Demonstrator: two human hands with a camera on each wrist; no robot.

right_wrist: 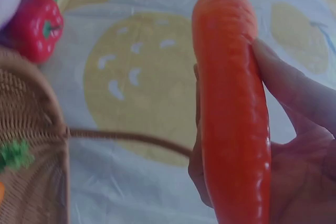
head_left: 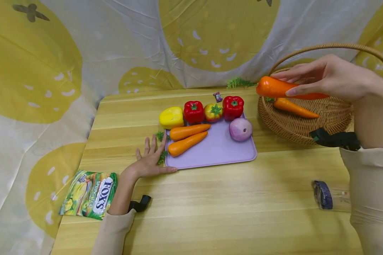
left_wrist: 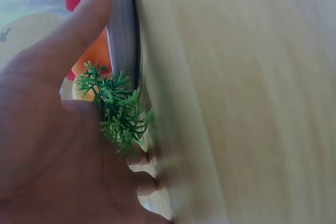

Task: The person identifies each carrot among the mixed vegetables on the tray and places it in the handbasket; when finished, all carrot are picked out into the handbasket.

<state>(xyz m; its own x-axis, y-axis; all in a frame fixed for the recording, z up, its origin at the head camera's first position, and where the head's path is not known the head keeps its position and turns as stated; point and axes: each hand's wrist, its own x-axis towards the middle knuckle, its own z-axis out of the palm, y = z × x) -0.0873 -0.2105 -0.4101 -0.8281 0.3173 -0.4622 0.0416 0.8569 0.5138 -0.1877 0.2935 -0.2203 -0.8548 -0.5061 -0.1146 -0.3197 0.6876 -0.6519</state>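
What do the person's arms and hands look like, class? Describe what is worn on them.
The left hand and right hand are bare. Both arms have plain beige sleeves ending short of the hands. A black, strap-like piece juts out near each sleeve's end.

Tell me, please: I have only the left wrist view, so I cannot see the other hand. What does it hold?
Observer: The right hand holds a carrot.

Operator: Thank you. Is there anything in the basket?

Observer: Yes, another carrot lies in the basket.

Operator: And is there an onion on the tray?

Observer: Yes, in the head view a purple onion sits at the right side of the tray.
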